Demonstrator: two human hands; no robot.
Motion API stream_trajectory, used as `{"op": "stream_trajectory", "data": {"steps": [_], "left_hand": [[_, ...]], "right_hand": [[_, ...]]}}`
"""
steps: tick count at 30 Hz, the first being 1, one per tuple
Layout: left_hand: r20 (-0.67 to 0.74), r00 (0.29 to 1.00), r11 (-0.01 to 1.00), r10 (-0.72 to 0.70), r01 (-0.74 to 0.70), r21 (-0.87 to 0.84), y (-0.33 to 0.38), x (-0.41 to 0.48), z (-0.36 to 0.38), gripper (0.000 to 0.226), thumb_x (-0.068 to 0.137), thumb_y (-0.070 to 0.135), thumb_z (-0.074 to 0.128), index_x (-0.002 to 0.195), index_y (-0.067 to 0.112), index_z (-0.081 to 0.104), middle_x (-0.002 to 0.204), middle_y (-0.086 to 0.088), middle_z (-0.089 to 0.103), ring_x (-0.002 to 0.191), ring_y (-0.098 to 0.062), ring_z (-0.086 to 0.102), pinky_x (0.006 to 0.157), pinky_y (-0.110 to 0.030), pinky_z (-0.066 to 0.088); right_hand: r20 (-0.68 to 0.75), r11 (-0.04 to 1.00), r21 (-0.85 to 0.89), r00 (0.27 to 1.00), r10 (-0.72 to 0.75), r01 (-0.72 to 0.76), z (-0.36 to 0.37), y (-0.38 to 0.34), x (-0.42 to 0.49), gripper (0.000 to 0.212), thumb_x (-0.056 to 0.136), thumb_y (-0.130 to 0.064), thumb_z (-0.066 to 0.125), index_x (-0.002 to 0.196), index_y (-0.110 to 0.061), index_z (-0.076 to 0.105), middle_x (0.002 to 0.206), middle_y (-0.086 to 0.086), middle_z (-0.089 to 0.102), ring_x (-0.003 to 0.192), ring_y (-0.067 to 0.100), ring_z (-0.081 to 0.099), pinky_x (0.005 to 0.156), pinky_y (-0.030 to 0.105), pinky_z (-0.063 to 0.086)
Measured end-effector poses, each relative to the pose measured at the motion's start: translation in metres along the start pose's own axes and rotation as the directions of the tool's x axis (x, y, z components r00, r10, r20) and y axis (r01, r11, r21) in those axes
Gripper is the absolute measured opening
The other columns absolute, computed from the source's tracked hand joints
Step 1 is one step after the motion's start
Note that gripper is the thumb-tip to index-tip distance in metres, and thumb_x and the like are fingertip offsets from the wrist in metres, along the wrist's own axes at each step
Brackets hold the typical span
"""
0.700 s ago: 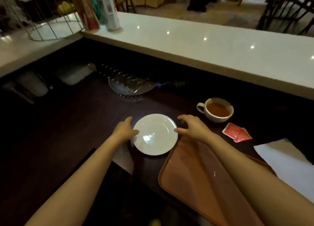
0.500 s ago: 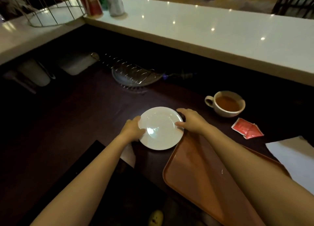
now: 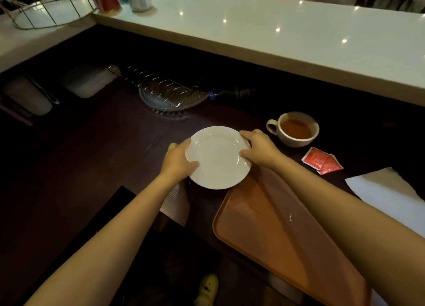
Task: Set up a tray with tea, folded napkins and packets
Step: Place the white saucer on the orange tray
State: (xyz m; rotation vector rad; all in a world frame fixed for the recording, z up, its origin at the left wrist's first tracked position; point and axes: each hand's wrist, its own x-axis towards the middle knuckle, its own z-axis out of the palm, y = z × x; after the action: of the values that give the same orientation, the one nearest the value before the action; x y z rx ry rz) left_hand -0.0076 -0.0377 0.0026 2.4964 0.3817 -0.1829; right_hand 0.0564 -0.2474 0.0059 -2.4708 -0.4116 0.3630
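A white saucer (image 3: 217,157) is held between both hands over the dark counter, its near edge just over the far corner of the orange tray (image 3: 271,225). My left hand (image 3: 178,162) grips its left rim, thumb on top. My right hand (image 3: 258,148) grips its right rim. A white cup of tea (image 3: 295,129) stands to the right of the saucer. Two red packets (image 3: 322,161) lie beside the cup. A white napkin (image 3: 386,190) lies flat at the right edge.
A glass dish with a wire rack (image 3: 171,94) sits behind the saucer. White containers (image 3: 87,80) stand at the back left. A raised white counter (image 3: 276,32) runs along the far side, with a wire basket (image 3: 46,9) and bottles on it.
Both hands closed on the saucer's rims and lifted it; it has shifted slightly right toward the tray's corner. The camera tilted down and left.
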Motion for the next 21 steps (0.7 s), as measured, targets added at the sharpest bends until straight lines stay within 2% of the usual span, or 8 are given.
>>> {"op": "stream_trajectory", "data": {"steps": [2, 4, 6, 9, 12, 17, 21], "left_hand": [[-0.002, 0.999, 0.999, 0.042, -0.042, -0.012, 0.012, -0.012, 0.004, 0.071, 0.075, 0.015, 0.068, 0.137, 0.020, 0.034, 0.126, -0.017, 0.040, 0.111, -0.033, 0.047, 0.084, -0.030, 0.037], [0.001, 0.998, 0.997, 0.069, -0.069, -0.025, 0.024, -0.027, 0.012, 0.070, 0.074, 0.015, 0.068, 0.136, 0.020, 0.035, 0.125, -0.015, 0.040, 0.109, -0.032, 0.048, 0.083, -0.030, 0.037], [0.009, 0.995, 0.995, 0.097, -0.096, -0.038, 0.034, -0.043, 0.024, 0.066, 0.074, 0.014, 0.068, 0.133, 0.021, 0.039, 0.121, -0.014, 0.043, 0.106, -0.031, 0.049, 0.080, -0.030, 0.038], [0.018, 0.992, 0.991, 0.129, -0.128, -0.038, 0.043, -0.067, 0.045, 0.058, 0.072, 0.014, 0.068, 0.124, 0.020, 0.045, 0.116, -0.011, 0.046, 0.104, -0.029, 0.051, 0.075, -0.028, 0.038], [0.047, 0.993, 0.994, 0.108, -0.107, -0.020, 0.047, -0.087, 0.068, 0.061, 0.073, 0.015, 0.068, 0.128, 0.018, 0.042, 0.122, -0.012, 0.044, 0.109, -0.029, 0.049, 0.085, -0.033, 0.043], [0.117, 0.990, 0.996, 0.072, -0.078, 0.044, 0.051, -0.103, 0.094, 0.064, 0.078, 0.019, 0.067, 0.133, 0.017, 0.033, 0.128, -0.011, 0.040, 0.117, -0.028, 0.044, 0.097, -0.040, 0.045], [0.138, 0.987, 0.991, 0.079, -0.093, 0.098, 0.054, -0.105, 0.103, 0.063, 0.081, 0.021, 0.066, 0.134, 0.014, 0.033, 0.130, -0.011, 0.038, 0.119, -0.028, 0.042, 0.098, -0.039, 0.043]], "right_hand": [[-0.010, 1.000, -0.002, 1.000, 0.011, -0.011, -0.007, 0.009, -0.019, 0.042, 0.076, -0.012, 0.063, 0.117, -0.009, 0.053, 0.106, 0.018, 0.048, 0.096, 0.031, 0.050, 0.077, 0.028, 0.035], [-0.013, 0.999, 0.002, 0.999, 0.040, -0.040, -0.012, 0.019, -0.040, 0.040, 0.075, -0.013, 0.064, 0.114, -0.008, 0.054, 0.104, 0.017, 0.048, 0.094, 0.030, 0.049, 0.075, 0.028, 0.034], [-0.027, 0.997, 0.010, 0.996, 0.081, -0.081, -0.013, 0.031, -0.064, 0.043, 0.076, -0.014, 0.065, 0.116, -0.009, 0.053, 0.106, 0.017, 0.048, 0.093, 0.026, 0.047, 0.076, 0.028, 0.034], [-0.045, 0.989, 0.019, 0.988, 0.146, -0.145, -0.011, 0.046, -0.097, 0.052, 0.076, -0.014, 0.066, 0.125, -0.010, 0.048, 0.112, 0.018, 0.048, 0.101, 0.030, 0.049, 0.081, 0.030, 0.035], [-0.047, 0.982, 0.043, 0.981, 0.187, -0.185, -0.006, 0.060, -0.124, 0.058, 0.077, -0.013, 0.065, 0.130, -0.016, 0.044, 0.116, 0.016, 0.047, 0.107, 0.031, 0.050, 0.084, 0.030, 0.035], [-0.035, 0.964, 0.044, 0.964, 0.263, -0.261, 0.001, 0.077, -0.151, 0.059, 0.081, -0.015, 0.063, 0.135, -0.015, 0.039, 0.139, 0.014, 0.042, 0.126, 0.029, 0.041, 0.105, 0.042, 0.036], [-0.025, 0.962, 0.052, 0.963, 0.269, -0.268, 0.004, 0.084, -0.157, 0.058, 0.083, -0.016, 0.062, 0.136, -0.015, 0.038, 0.144, 0.011, 0.039, 0.128, 0.028, 0.041, 0.107, 0.044, 0.038]]}}
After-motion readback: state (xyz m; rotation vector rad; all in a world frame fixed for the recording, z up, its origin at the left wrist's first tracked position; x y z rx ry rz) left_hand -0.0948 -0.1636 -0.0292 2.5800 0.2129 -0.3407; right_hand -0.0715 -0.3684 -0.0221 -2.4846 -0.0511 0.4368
